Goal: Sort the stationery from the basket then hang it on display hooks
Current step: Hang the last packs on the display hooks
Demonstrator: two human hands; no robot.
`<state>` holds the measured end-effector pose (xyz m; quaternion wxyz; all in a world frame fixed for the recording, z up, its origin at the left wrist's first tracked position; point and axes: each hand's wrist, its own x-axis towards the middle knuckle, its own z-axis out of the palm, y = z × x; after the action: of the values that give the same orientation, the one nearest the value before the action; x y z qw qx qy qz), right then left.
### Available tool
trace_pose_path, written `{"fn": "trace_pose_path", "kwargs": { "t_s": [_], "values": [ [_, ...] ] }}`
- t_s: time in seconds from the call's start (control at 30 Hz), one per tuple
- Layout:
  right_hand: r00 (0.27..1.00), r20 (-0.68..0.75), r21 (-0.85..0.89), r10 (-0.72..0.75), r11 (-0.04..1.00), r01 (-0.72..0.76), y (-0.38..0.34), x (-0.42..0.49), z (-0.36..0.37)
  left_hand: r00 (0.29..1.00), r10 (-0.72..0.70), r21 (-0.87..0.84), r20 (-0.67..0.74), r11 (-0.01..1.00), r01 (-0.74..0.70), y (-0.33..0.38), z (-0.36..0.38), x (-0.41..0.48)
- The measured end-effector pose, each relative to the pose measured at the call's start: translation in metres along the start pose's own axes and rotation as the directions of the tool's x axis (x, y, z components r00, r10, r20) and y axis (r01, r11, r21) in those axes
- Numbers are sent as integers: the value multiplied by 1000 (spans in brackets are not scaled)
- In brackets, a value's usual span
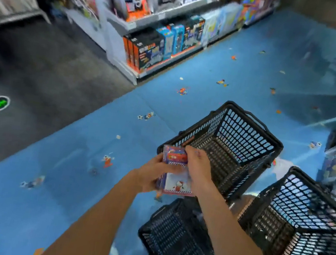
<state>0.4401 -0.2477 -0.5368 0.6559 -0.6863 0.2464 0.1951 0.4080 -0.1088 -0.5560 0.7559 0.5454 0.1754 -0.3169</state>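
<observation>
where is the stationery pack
Head view, just right of centre: the stationery pack is held between the left hand and right hand, over the near-left corner of the far black basket.

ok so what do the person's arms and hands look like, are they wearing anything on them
Nothing is worn that shows. The left forearm and right forearm are bare all the way to the bottom edge, with no sleeves in view. The left hand and right hand have no gloves, and no watch or wristband shows. The picture is too blurred to rule out a ring.
</observation>
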Motion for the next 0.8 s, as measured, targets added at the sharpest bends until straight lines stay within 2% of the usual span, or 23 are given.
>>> {"fn": "trace_pose_path", "kwargs": {
  "t_s": [0.13, 0.23, 0.3, 0.43, 0.57, 0.67, 0.8],
  "values": [
    [964, 266, -101, -22, 994, 51, 14, -52, 84, 970, 82, -98, -227, 989, -107, -31, -69, -83],
    [868, 497, -113, -13, 990, 79, 41, -101, 154, 901, 121, -196, -416, 956, -219, -62, -121, -158],
    [796, 604, -171, -42, 969, 181, 65, -140, 201, 847, 117, -242, -518, 930, -276, -88, -153, -214],
    [610, 786, -173, -95, 914, 366, 108, -241, 281, 693, 86, -286, -716, 869, -403, -149, -204, -327],
    [363, 922, -129, -130, 784, 608, 158, -356, 340, 508, 10, -307, -861, 787, -535, -223, -237, -442],
    [172, 981, -51, -92, 729, 682, 197, -442, 375, 401, -29, -293, -916, 731, -616, -276, -248, -532],
    [7, 1000, 16, -31, 678, 734, 240, -552, 407, 263, -24, -213, -965, 658, -722, -332, -249, -647]
  ]
}}
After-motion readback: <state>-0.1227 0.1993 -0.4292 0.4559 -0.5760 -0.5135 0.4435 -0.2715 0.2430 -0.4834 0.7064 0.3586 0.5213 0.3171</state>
